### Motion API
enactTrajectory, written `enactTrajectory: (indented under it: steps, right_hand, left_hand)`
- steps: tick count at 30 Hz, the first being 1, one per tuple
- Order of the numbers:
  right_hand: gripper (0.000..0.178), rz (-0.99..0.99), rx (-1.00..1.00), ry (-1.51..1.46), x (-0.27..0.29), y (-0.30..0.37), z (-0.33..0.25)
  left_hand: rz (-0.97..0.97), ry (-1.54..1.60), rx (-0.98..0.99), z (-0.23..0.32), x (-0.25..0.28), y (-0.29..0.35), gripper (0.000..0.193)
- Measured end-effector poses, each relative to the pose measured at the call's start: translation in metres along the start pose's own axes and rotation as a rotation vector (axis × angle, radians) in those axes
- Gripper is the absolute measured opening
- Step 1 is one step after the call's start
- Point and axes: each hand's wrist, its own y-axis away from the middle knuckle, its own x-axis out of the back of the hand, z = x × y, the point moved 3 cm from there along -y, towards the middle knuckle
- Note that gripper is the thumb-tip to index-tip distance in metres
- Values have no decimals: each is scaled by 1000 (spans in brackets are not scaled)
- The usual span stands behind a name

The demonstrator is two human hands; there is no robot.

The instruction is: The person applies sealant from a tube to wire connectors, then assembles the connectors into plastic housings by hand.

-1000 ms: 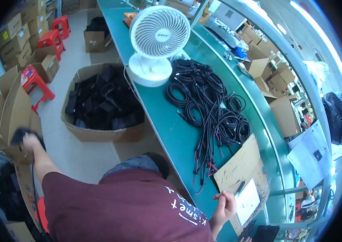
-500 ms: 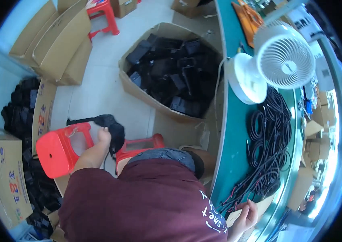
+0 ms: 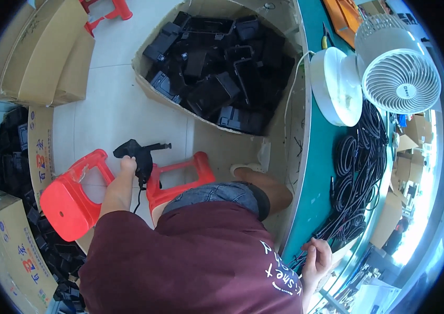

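My left hand (image 3: 128, 164) is closed on a black corded tool (image 3: 144, 163), roughly pistol-shaped. A thin dark shaft with a metal-looking tip points right from it, and a cable hangs from its lower end. I cannot make out its exact kind. The tool is held above the floor, beside a red plastic stool (image 3: 67, 212) and left of the red stool (image 3: 182, 172) by my legs. My right hand (image 3: 317, 257) is at the near end of the green bench, fingers curled, beside the ends of a heap of black cables (image 3: 355, 178). Whatever it grips is hidden.
A large cardboard box (image 3: 164, 102) holds several black plastic cases (image 3: 214, 94). A white fan (image 3: 337, 89) and orange bag (image 3: 343, 21) sit on the green bench (image 3: 313, 157). Cartons (image 3: 44, 57) and more black cases (image 3: 9, 157) line the left side.
The black tool has turned in my left hand, its shaft swinging from pointing left to pointing right. My right hand has shifted slightly up. The whole view has shifted and tilted.
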Motion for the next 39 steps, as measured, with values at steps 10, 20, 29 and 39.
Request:
enactTrajectory:
  steps: [10,20,29,39]
  right_hand:
    - [14,-337,-113,85,6,32,7]
    - [18,-394,82,103,-6,63,9]
    - [18,-476,83,134,-31,67,-9]
    - [18,-383,112,260,-47,73,-35]
  left_hand:
    - [-534,-431,-242,74,130,74,20]
    - [-1378,-635,772,20,354,128,26]
    - [-529,-1514,510,-113,357,65,22]
    - [-3,-1523,-757,-51,267,52,34]
